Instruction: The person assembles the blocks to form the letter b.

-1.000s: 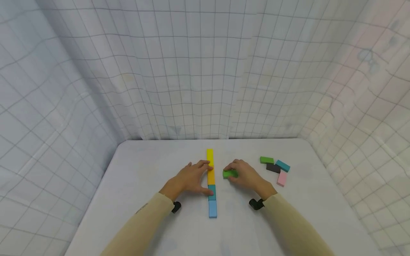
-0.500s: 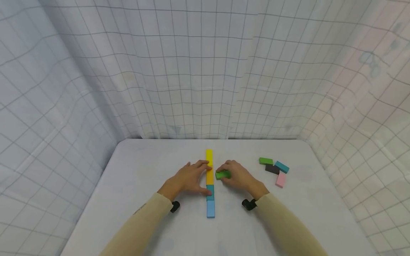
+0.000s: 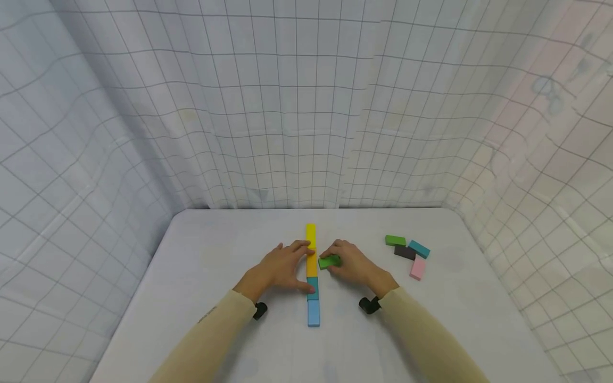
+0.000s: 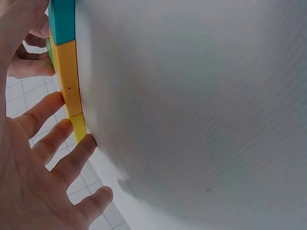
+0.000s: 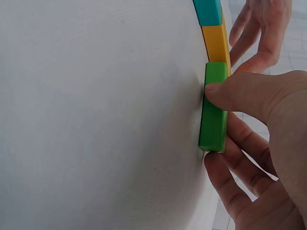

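A row of blocks runs down the middle of the table (image 3: 201, 276): yellow (image 3: 311, 232), orange (image 3: 312, 264), teal (image 3: 313, 287) and blue (image 3: 313, 313). My left hand (image 3: 293, 264) lies flat against the row's left side, its fingers straight beside the orange block (image 4: 67, 76) and yellow block (image 4: 78, 127), its thumb by the teal block (image 4: 62, 21). My right hand (image 3: 344, 263) pinches a green block (image 3: 329, 261) just right of the orange block. In the right wrist view the thumb presses the green block (image 5: 214, 108), whose end meets the orange block (image 5: 217, 45).
A loose group of blocks lies at the right of the table: green (image 3: 395, 240), teal (image 3: 419, 248), dark brown (image 3: 405, 252) and pink (image 3: 417, 268). Gridded white cloth walls stand behind and on both sides of the table.
My right hand has carried the green block leftward until it sits against the row. My left hand has stayed on the row.
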`<state>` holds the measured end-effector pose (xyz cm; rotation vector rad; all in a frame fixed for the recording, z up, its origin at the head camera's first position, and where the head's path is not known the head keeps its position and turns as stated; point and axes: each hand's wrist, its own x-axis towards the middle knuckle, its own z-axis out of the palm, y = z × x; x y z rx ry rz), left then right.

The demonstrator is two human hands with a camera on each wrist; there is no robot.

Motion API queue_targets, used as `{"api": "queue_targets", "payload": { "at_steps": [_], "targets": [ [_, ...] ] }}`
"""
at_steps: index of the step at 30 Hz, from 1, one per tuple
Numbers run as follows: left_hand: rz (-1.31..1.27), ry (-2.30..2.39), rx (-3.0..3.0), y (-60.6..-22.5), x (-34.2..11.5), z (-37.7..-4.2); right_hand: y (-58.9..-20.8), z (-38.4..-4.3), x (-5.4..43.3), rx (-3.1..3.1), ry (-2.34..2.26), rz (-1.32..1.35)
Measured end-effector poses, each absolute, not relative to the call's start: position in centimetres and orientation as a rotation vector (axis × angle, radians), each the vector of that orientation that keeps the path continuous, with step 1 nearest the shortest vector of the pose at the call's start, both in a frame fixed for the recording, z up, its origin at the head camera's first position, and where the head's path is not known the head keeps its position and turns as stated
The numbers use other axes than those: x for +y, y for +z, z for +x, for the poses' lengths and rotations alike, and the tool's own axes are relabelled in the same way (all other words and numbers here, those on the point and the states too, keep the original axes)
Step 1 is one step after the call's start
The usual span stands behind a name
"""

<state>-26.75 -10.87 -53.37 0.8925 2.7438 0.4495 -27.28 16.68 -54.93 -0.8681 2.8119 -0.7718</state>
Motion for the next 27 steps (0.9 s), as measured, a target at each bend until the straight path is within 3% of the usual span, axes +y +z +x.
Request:
{"api": "queue_targets", "payload": {
  "at_steps": [27],
  "targets": [
    [0.869, 0.473, 2.739, -53.32, -10.77, -26.55, -54.91, -26.92, 16.98, 2.798, -0.807, -0.881]
  ]
}}
